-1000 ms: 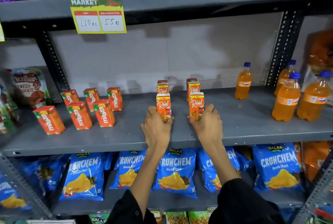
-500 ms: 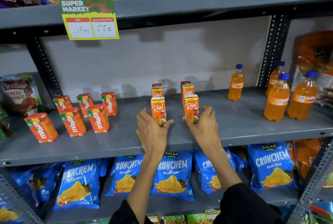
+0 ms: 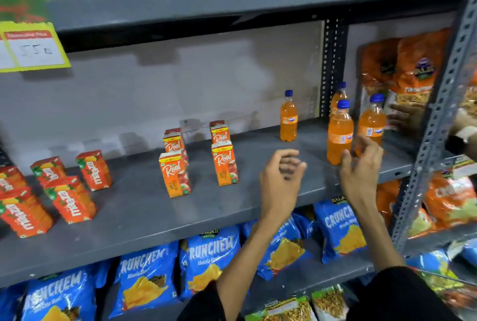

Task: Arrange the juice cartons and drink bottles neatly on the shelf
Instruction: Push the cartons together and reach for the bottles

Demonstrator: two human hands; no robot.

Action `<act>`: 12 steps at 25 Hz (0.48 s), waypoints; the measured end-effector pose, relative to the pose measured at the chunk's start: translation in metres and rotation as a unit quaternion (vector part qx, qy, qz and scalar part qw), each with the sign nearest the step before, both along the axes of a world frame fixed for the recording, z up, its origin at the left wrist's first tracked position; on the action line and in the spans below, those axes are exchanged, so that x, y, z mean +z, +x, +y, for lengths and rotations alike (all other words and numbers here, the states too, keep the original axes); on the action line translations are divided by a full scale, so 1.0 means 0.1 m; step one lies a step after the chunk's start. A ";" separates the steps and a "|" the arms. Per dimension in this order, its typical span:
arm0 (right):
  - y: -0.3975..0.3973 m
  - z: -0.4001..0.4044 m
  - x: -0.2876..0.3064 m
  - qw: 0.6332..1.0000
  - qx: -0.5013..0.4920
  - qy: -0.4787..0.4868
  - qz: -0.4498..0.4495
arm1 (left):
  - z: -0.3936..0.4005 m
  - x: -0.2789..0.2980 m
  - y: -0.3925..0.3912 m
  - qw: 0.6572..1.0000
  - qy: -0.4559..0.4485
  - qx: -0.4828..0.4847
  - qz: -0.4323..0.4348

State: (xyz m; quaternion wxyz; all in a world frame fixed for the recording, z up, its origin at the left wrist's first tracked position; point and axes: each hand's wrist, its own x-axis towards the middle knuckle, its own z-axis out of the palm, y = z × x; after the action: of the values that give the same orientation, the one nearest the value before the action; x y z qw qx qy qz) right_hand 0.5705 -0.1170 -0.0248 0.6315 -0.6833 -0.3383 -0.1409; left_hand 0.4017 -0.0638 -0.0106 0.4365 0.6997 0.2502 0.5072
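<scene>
At the right end of the grey shelf, three upright orange drink bottles stand clustered. The right hand, fingers spread and empty, is nearest, apparently just short of contact; the left hand, loosely curled and empty, lies further left

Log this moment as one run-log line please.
phase: reaching for bottles | left hand: open, empty | right hand: open, beside front orange blue-capped plastic bottle | orange Real juice cartons: released, upright
</scene>
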 end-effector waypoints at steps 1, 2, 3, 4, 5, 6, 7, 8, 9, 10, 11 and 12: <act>0.09 0.02 0.01 0.999 0.031 -0.015 0.014 | 0.03 0.04 0.18 0.999 -0.029 -0.030 0.021; 0.16 0.04 0.01 0.997 0.070 -0.024 0.031 | 0.08 0.09 0.35 0.996 -0.053 -0.054 0.045; 0.23 0.06 0.02 0.992 0.111 -0.029 0.052 | 0.12 0.13 0.51 0.992 -0.073 -0.071 0.070; 0.30 0.08 0.02 0.986 0.149 -0.028 0.072 | 0.14 0.17 0.66 0.987 -0.092 -0.088 0.094; 0.39 0.10 0.03 0.979 0.183 -0.023 0.091 | 0.17 0.18 0.79 0.983 -0.106 -0.100 0.114; 0.46 0.11 0.04 0.971 0.212 -0.018 0.108 | 0.21 0.19 0.90 0.979 -0.112 -0.108 0.130; 0.50 0.13 0.04 0.964 0.236 -0.019 0.121 | 0.23 0.19 0.95 0.978 -0.110 -0.113 0.140; 0.59 0.14 0.05 0.958 0.253 -0.028 0.129 | 0.24 0.19 1.06 0.977 -0.107 -0.115 0.145; 0.64 0.14 0.05 0.953 0.268 -0.040 0.133 | 0.24 0.18 1.12 0.977 -0.106 -0.114 0.148; 0.66 0.14 0.05 0.949 0.281 -0.049 0.136 | 0.26 0.18 1.15 0.977 -0.107 -0.112 0.147; 0.68 0.13 0.05 0.946 0.290 -0.056 0.135 | 0.26 0.17 1.17 0.978 -0.106 -0.109 0.145; 0.69 0.13 0.04 0.945 0.296 -0.059 0.127 | 0.27 0.17 1.18 0.978 -0.103 -0.107 0.145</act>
State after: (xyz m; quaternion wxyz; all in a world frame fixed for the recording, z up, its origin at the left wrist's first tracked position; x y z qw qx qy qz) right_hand 0.6399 -0.1041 -0.0206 0.6406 -0.6009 -0.4503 0.1606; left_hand 0.5202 -0.0371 0.0062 0.5172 0.7394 0.2858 0.3227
